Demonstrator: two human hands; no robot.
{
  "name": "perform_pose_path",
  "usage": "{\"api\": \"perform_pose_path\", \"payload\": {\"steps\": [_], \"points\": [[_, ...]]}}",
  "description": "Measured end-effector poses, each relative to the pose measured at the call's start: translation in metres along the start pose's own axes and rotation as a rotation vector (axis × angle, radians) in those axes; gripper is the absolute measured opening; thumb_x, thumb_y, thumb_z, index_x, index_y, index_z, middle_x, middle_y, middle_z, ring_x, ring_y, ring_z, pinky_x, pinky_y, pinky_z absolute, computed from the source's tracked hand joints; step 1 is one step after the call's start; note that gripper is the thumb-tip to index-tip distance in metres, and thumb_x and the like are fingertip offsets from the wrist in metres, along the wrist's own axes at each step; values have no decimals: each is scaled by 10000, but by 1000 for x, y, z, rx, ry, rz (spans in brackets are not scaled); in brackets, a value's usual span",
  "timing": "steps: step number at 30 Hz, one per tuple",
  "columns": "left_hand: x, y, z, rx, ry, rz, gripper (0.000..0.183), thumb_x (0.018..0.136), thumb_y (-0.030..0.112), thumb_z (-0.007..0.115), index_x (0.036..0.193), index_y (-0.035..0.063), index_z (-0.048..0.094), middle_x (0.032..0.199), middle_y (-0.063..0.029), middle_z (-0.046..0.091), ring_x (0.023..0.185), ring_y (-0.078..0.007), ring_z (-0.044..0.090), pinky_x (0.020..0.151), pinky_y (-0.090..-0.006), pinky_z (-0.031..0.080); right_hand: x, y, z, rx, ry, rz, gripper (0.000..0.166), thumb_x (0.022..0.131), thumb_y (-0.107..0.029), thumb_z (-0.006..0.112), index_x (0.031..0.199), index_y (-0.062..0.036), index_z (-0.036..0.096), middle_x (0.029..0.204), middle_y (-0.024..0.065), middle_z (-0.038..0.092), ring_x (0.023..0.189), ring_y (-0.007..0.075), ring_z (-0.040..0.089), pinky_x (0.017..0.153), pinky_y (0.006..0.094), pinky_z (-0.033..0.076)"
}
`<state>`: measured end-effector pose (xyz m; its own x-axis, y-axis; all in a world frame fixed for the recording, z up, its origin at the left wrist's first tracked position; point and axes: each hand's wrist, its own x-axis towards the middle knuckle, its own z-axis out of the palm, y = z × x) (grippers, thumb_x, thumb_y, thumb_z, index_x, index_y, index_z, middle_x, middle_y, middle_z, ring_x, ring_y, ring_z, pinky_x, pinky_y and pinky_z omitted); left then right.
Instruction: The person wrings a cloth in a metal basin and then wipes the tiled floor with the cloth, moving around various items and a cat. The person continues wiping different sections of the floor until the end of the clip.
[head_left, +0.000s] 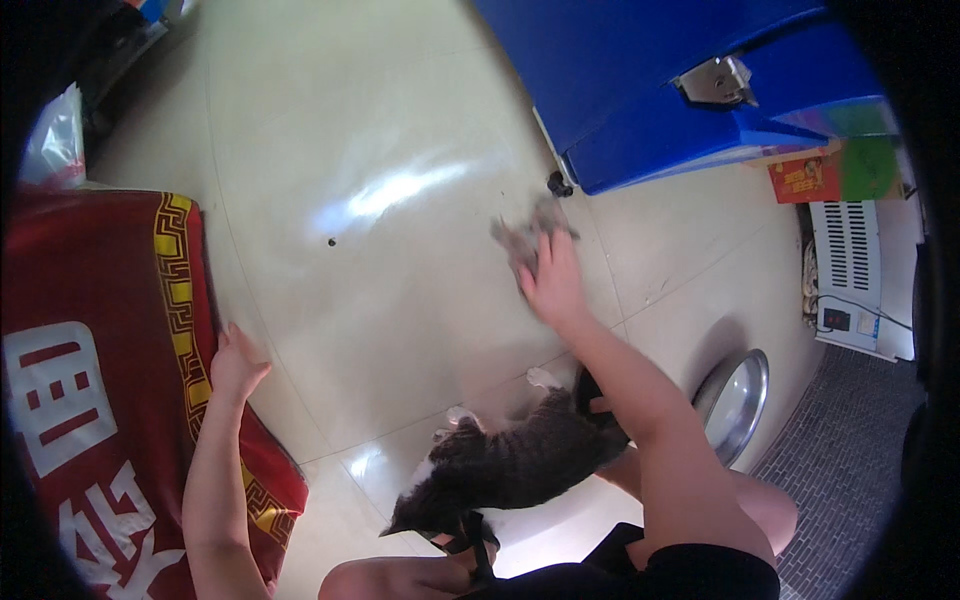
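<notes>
My right hand reaches forward over the pale tiled floor, its fingers on or just over a small blurred grey-brown thing, which I cannot make out clearly. Whether the fingers grip it is not plain. My left hand is at the left, fingers spread, beside the edge of a dark red cloth with a yellow key-pattern border; nothing shows in it. A grey tabby cat with white paws lies on its side between my feet, its head toward the lower left.
At the upper right stands a blue chest with a metal latch and a black caster. A round steel basin leans at the right, near a white vented appliance and a dark mat. A clear plastic bag is at the upper left.
</notes>
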<state>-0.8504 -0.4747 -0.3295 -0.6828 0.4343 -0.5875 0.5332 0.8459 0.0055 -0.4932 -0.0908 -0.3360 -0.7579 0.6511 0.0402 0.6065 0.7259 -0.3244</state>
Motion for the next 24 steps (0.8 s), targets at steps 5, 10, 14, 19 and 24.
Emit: {"api": "perform_pose_path", "payload": {"steps": [5,10,14,19,24], "points": [[-4,9,-4,68,-4,-51,1076,648,299,783,1458,-23,152,1442,-311,285,1179,-382,517,966,-357,468,-41,9,-9,-122,-189,-4,608,795,-179,629,1296,54,377,1343,296,345,1270,445,336,1079,501,285],[-7,41,-14,84,-73,-96,1108,647,299,797,1463,-24,119,1452,-308,262,1239,-387,461,1000,-369,448,103,-1,26,-114,70,-86,567,803,-201,622,1261,52,403,1343,276,367,1284,417,339,1081,469,296],[-11,29,-20,45,-76,-61,1091,662,307,793,1462,-24,128,1448,-318,262,1224,-388,474,998,-369,448,135,-14,25,-64,31,-3,555,806,-204,619,1255,53,418,1309,266,389,1256,402,370,1057,443,332],[-10,12,-5,78,-46,-63,1090,662,316,794,1457,-36,137,1444,-339,251,1214,-403,480,1000,-377,445,-3,51,1,-174,-96,-124,531,820,-203,593,1271,22,424,1332,238,383,1248,389,395,1051,449,346],[-2,9,-2,59,-28,-48,1094,654,308,796,1452,-51,138,1441,-341,254,1214,-419,477,997,-382,447,20,91,-20,-273,-121,-20,543,832,-179,577,1322,-32,396,1366,237,365,1279,390,370,1060,455,340]]}}
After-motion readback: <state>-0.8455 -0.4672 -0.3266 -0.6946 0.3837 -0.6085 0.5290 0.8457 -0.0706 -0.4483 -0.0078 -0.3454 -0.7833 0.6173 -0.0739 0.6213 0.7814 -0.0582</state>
